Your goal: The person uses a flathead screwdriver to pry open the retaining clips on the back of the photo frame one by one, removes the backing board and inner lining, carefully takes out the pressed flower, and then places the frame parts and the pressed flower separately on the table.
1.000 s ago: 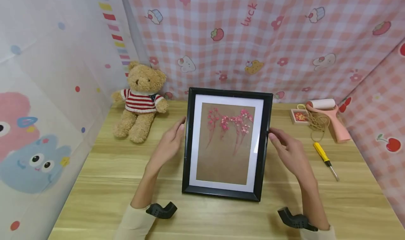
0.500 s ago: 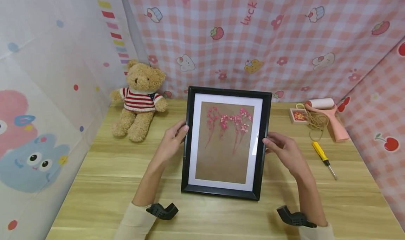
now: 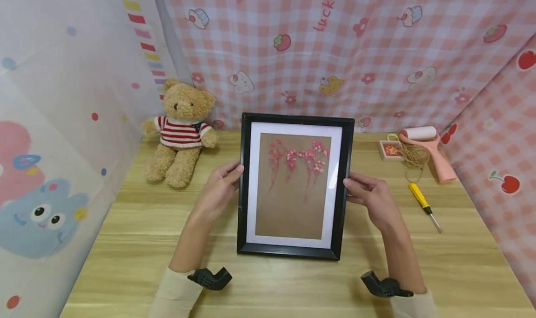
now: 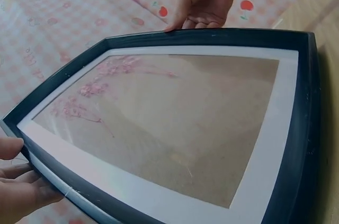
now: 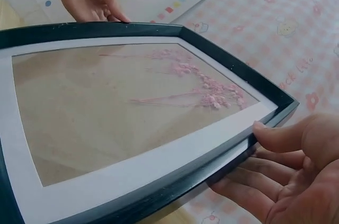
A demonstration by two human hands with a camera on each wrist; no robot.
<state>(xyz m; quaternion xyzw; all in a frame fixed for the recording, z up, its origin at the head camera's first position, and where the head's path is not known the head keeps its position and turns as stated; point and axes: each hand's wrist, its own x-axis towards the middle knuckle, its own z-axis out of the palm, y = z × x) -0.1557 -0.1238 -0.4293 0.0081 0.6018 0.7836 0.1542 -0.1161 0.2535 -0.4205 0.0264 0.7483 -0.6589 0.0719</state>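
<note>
A black picture frame (image 3: 295, 250) with a white mat stands tilted back in the middle of the table, its front facing me. Behind its glass, pink dried flowers (image 3: 316, 157) lie on a brown backing. My left hand (image 3: 217, 192) grips the frame's left side, thumb at the edge and fingers going behind. On the opposite side my right hand (image 3: 372, 197) holds the edge the same way; the right wrist view shows its thumb (image 5: 280, 135) on the front rim and the fingers beneath. What supports the frame from behind is hidden.
A teddy bear (image 3: 181, 134) in a striped sweater sits at the back left. At the back right lie a pink-handled lint roller (image 3: 441, 162), a coil of twine (image 3: 414, 155) and a small box (image 3: 390, 150). A yellow screwdriver (image 3: 420, 196) lies in front of them.
Both hands have closed onto the frame's sides, the right hand a little lower than before. The whole head view has shifted slightly; the frame's tilt looks about the same.
</note>
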